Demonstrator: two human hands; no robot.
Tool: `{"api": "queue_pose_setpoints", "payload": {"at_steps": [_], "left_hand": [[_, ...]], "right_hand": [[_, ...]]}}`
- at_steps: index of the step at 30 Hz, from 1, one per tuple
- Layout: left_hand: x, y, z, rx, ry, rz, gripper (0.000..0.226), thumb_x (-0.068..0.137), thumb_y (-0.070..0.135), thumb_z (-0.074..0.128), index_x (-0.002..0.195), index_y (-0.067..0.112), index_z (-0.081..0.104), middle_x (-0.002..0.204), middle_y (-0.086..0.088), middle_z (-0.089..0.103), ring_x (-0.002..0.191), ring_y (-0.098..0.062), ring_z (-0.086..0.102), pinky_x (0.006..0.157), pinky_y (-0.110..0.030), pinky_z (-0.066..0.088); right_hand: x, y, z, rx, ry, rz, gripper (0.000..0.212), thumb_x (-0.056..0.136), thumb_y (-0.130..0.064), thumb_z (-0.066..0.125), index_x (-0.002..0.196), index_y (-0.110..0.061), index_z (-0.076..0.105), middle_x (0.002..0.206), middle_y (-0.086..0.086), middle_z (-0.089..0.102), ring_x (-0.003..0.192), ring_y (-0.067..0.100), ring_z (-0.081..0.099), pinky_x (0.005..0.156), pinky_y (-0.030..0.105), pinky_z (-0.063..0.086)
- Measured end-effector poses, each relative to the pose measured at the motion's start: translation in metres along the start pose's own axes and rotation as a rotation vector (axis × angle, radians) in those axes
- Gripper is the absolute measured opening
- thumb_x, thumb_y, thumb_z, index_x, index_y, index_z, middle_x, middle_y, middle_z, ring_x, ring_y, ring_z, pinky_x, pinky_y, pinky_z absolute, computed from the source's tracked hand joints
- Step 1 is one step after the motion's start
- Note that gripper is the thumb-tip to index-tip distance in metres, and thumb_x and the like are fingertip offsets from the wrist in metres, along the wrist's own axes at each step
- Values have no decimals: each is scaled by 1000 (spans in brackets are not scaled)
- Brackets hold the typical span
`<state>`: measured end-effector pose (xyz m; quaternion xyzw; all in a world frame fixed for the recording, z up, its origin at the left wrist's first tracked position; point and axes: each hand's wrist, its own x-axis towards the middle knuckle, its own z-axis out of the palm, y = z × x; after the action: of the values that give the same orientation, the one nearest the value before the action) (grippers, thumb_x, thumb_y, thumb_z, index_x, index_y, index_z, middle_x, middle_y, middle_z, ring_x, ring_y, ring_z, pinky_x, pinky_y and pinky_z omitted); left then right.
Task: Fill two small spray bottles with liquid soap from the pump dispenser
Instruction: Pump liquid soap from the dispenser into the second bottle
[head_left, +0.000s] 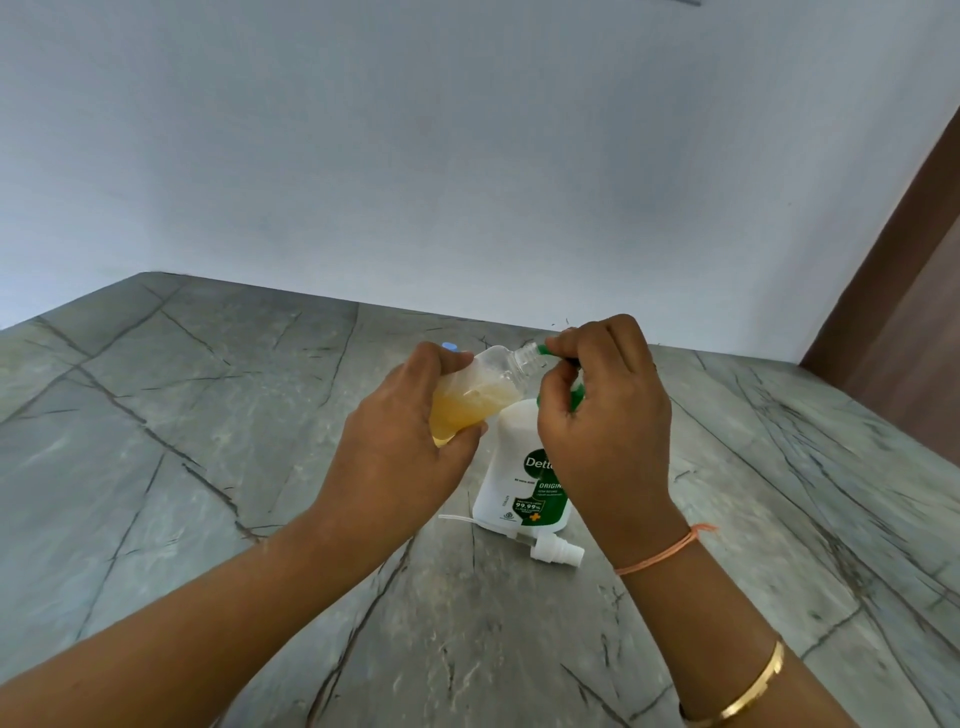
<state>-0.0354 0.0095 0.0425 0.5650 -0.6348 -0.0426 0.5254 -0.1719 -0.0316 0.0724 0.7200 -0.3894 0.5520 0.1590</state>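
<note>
My left hand (400, 436) grips a small clear spray bottle (483, 389), tilted with its open neck pointing right; amber soap fills its lower part. My right hand (602, 410) is closed over the green pump head (545, 350) of the white soap dispenser (514, 483), whose nozzle tip sits at the bottle's mouth. The dispenser stands on the counter under both hands. A white spray cap with its dip tube (553, 550) lies on the counter in front of the dispenser. A bit of something blue (449, 346) shows behind my left hand; I cannot tell what it is.
The grey marble-patterned counter (208, 467) runs to a pale wall (415, 156) at the back. A brown wooden panel (914, 312) stands at the right edge.
</note>
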Motion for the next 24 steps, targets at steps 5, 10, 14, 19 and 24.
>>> {"api": "queue_pose_setpoints", "payload": {"at_steps": [5,10,14,19,24], "left_hand": [[0,-1,0,9,-4,11,48,75,25,74,115,27,47,110,8,58,88,-12,55,74,-29,52],[0,-3,0,10,1,13,48,75,25,74,114,29,46,104,16,51,87,-10,54,73,-25,50],[0,-2,1,12,2,7,49,74,27,74,113,32,45,107,15,53,89,-10,55,74,-25,50],[1,-2,1,10,4,0,49,74,27,75,113,31,46,106,16,50,89,-9,52,72,-22,46],[1,-1,0,19,13,15,49,73,25,75,114,28,47,104,17,50,88,-9,52,72,-22,47]], "right_hand": [[-10,1,6,-17,47,-29,17,77,-1,47,81,0,63,81,14,58,73,27,57,55,26,45],[-6,-1,3,-13,17,-21,16,77,-2,47,80,-2,62,81,12,58,72,26,56,55,23,42],[1,-1,-4,-12,-11,-5,13,75,0,50,81,-3,61,82,12,57,69,25,57,53,22,38],[1,0,-3,-8,-21,-10,13,75,0,51,82,-2,62,83,13,58,71,26,58,57,22,41],[-6,1,4,8,47,-17,16,78,0,47,81,0,62,82,13,58,73,27,58,56,26,46]]}}
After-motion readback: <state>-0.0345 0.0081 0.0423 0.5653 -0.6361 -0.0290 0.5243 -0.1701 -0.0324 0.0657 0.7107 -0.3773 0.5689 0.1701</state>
